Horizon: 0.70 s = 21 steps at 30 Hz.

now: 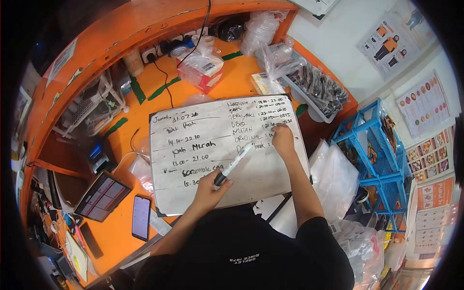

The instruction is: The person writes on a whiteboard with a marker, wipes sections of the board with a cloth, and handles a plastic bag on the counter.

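A whiteboard (241, 191) with handwritten names and times lies at a slant in front of me. My left hand (210, 191) is closed around a white marker (237, 162) near its dark end, and the marker's pale end points up and right over the board. Over the right-hand column of times is my right hand (284, 140), its fingers curled together against or just above the writing. Whatever those fingers hold, if anything, is hidden.
A phone (140, 217) and a tablet (102, 195) sit left on the orange desk (121, 241). Beyond the board are a red-and-white box (205, 72) and a grey tray (321, 113) of wrapped items. Plastic bags (333, 179) and blue racks (382, 145) stand right.
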Tool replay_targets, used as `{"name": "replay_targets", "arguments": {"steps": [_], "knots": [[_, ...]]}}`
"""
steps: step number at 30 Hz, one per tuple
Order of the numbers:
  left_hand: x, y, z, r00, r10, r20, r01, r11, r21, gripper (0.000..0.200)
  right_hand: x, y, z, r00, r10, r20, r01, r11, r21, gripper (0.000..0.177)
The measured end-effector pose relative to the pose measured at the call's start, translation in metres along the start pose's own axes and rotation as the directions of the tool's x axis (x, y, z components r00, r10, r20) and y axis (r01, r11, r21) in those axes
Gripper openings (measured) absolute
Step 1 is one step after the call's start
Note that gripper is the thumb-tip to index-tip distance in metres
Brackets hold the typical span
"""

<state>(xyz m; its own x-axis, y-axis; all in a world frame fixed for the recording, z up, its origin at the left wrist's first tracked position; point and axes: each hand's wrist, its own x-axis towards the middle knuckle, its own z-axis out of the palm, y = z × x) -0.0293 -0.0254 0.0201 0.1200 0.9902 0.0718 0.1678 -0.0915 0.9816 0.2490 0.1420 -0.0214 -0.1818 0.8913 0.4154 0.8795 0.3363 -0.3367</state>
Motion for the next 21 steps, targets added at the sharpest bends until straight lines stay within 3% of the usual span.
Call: {"name": "replay_targets", "arguments": {"steps": [4,6,7,9,11,12,13,15,18,19,21], "knots": [[0.0,-0.002,-0.008,0.999,-0.048,0.022,0.048,0.999,0.016,0.02,-0.007,0.018,-0.022,0.999,0.013,0.035,-0.015,0.998,0.064,0.022],[-0.002,-0.002,-0.009,0.998,-0.068,0.008,0.068,0.997,0.021,0.02,-0.012,0.049,-0.039,0.949,0.152,-0.275,-0.15,0.988,0.026,0.021],[-0.001,-0.001,-0.009,0.998,-0.051,-0.031,0.051,0.999,0.0,0.023,-0.015,0.05,-0.05,0.925,0.204,-0.32,-0.225,0.974,-0.028,0.018],[-0.002,-0.002,-0.007,0.997,-0.033,-0.064,0.031,0.999,-0.021,0.025,-0.033,0.067,-0.04,0.967,0.149,-0.206,-0.197,0.951,-0.236,0.018],[0.0,-0.006,-0.005,0.999,-0.016,-0.031,0.017,0.999,0.036,0.025,-0.05,0.053,-0.024,0.983,0.134,-0.122,-0.161,0.954,-0.252,0.023],[0.001,-0.007,-0.003,1.0,-0.016,-0.017,0.016,1.0,0.017,0.026,-0.061,0.043,-0.011,0.973,0.198,-0.121,-0.221,0.951,-0.216,0.032],[0.002,-0.005,-0.003,1.0,-0.014,-0.015,0.015,1.0,0.019,0.026,-0.072,0.025,-0.011,0.992,-0.056,-0.116,0.029,0.976,-0.218,0.036],[0.001,0.0,-0.003,0.998,-0.046,0.04,0.045,0.999,0.026,0.019,-0.078,0.01,-0.021,0.99,-0.137,-0.022,0.13,0.972,-0.196,0.041],[0.002,0.001,-0.002,0.999,-0.039,0.033,0.039,0.999,0.002,0.02,-0.065,0.043,-0.037,0.992,0.036,-0.117,-0.062,0.972,-0.226,0.044],[0.001,0.001,-0.001,0.998,-0.038,0.041,0.038,0.999,0.002,0.02,-0.067,0.038,-0.035,0.992,0.042,-0.12,-0.069,0.971,-0.23,0.044],[0.003,0.001,0.001,0.998,-0.03,0.061,0.028,0.999,0.038,0.021,-0.063,0.019,-0.021,0.979,0.198,-0.055,-0.204,0.964,-0.172,0.043]]}}
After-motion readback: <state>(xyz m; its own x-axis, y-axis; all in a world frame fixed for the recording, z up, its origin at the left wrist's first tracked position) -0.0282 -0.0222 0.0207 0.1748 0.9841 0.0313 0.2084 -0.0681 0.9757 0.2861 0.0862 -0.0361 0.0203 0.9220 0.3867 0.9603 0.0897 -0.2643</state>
